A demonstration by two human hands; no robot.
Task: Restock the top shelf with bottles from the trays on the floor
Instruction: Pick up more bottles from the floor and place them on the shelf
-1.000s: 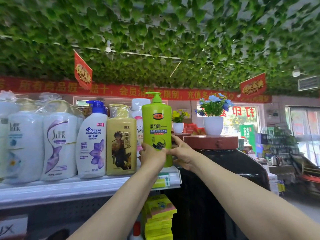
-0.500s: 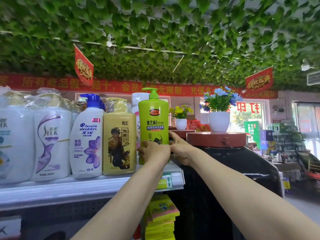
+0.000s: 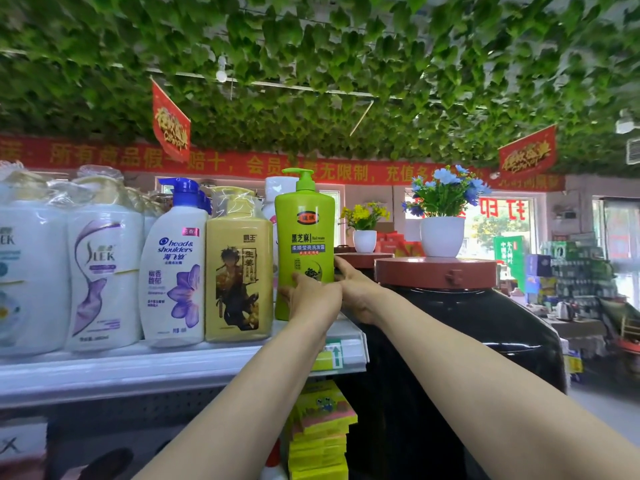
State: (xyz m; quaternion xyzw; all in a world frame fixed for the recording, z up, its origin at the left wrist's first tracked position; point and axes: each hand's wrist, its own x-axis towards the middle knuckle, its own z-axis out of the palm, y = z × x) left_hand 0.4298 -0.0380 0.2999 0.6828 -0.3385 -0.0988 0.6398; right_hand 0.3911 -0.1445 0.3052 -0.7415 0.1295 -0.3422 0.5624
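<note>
Since a second ago you have slid the green pump bottle [image 3: 304,244] left, closer against the yellow bottle [image 3: 239,278], and it stands upright at the right end of the top shelf [image 3: 138,368]. Your left hand [image 3: 313,297] wraps its lower front, fingers curled round it; your right hand [image 3: 356,289] presses its lower right side. Farther left stands the Head & Shoulders bottle [image 3: 175,268]. Just right of the shelf rises a black cabinet [image 3: 467,358] with a white flowerpot [image 3: 441,236] on top.
</note>
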